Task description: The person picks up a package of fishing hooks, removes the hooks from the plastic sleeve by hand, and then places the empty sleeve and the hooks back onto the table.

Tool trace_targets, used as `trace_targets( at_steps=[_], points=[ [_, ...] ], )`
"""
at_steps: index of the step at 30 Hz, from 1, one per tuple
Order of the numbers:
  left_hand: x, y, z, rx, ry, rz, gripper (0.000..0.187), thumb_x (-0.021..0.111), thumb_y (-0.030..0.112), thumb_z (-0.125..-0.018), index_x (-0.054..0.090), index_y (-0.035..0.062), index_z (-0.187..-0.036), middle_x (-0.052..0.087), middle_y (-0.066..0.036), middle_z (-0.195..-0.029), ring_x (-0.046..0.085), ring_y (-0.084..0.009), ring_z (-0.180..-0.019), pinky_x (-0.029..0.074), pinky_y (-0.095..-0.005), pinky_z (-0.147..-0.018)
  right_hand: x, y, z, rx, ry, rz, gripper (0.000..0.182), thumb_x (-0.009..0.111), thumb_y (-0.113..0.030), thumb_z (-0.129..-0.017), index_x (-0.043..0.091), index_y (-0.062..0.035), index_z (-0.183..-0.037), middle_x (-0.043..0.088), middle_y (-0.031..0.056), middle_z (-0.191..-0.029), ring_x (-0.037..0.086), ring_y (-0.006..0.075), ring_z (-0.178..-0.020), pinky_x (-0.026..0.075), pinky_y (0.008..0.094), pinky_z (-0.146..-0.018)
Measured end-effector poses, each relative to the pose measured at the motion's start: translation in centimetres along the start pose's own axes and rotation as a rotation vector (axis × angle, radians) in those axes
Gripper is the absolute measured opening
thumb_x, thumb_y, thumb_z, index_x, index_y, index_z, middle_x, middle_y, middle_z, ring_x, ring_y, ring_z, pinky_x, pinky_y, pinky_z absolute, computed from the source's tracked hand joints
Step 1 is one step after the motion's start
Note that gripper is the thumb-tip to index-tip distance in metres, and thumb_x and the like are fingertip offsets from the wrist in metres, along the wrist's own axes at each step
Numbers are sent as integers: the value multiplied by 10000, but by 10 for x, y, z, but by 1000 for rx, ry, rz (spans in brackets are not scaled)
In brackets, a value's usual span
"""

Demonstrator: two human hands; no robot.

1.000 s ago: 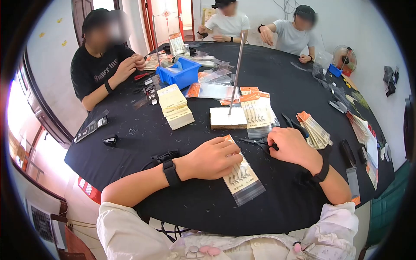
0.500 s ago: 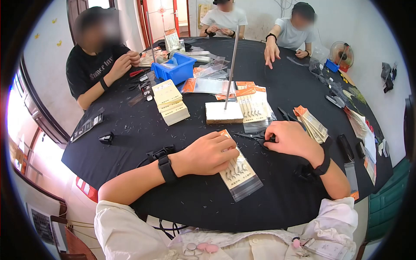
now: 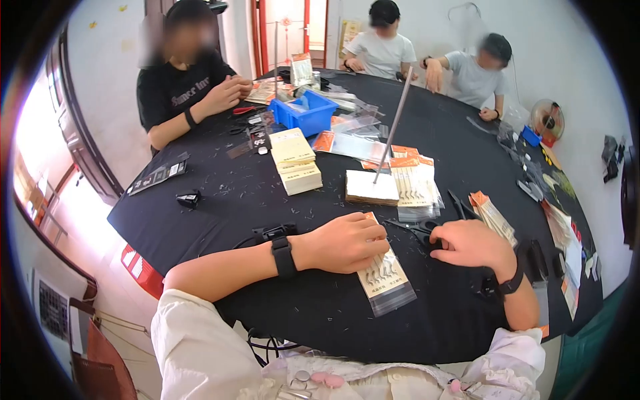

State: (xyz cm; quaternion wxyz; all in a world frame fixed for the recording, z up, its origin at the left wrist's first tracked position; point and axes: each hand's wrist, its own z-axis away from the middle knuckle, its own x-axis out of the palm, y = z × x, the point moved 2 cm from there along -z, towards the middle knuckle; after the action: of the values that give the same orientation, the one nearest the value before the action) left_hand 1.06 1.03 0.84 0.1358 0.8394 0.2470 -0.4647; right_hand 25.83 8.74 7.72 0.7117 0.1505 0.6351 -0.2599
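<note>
The left hand [image 3: 343,243] lies with curled fingers upon one packet [image 3: 381,275], its grip hidden; the right hand [image 3: 472,245] is half open beside one pair of scissors [image 3: 420,229], contact unclear; beyond both hands stands one rod [image 3: 394,123]

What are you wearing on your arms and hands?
My left hand and right hand have no gloves. Each wrist has a black band, one left, one right. My whitish sleeves are loose and wrinkly, leaving the forearms bare.
</note>
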Motion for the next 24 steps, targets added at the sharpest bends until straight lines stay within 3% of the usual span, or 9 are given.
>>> trace_targets(
  at_steps=[3, 6, 12, 21, 24],
  points=[
    [-2, -1, 0, 4, -11, -16, 163, 643, 139, -851, 619, 106, -1009, 602, -48, -1018, 600, -232, -899, 476, -365, -814, 2, -6, -4, 14, -18, 43, 264, 646, -291, -879, 687, -41, -950, 705, 151, -803, 687, 339, -789, 529, 441, -706],
    [-1, -2, 0, 3, -25, -20, 166, 641, 146, -860, 614, 110, -1021, 597, -46, -1029, 598, -228, -895, 474, -366, -805, 6, -1, -7, 4, -11, 60, 233, 650, -254, -880, 691, -45, -975, 687, 108, -792, 677, 288, -752, 513, 397, -680],
    [-1, -2, 1, 17, -14, -6, 167, 643, 152, -863, 611, 109, -1021, 592, -48, -1024, 597, -232, -898, 474, -364, -812, 10, 6, -7, -62, 85, 57, 204, 688, -175, -806, 712, -53, -967, 694, 87, -804, 695, 276, -795, 533, 389, -725],
    [0, -1, 1, 9, -23, -13, 168, 644, 148, -857, 609, 107, -1017, 600, -52, -1039, 601, -238, -914, 474, -370, -820, 4, -2, -1, -1, -43, 135, 270, 718, -125, -735, 727, -47, -994, 697, 71, -824, 699, 240, -791, 536, 362, -692],
    [-1, -1, 1, 4, -22, -6, 169, 643, 145, -854, 606, 105, -1014, 601, -55, -1031, 602, -239, -915, 474, -371, -819, 7, -1, 0, -71, 75, 115, 261, 714, -113, -732, 728, -41, -982, 697, 73, -834, 700, 242, -792, 538, 363, -692]
  ],
)
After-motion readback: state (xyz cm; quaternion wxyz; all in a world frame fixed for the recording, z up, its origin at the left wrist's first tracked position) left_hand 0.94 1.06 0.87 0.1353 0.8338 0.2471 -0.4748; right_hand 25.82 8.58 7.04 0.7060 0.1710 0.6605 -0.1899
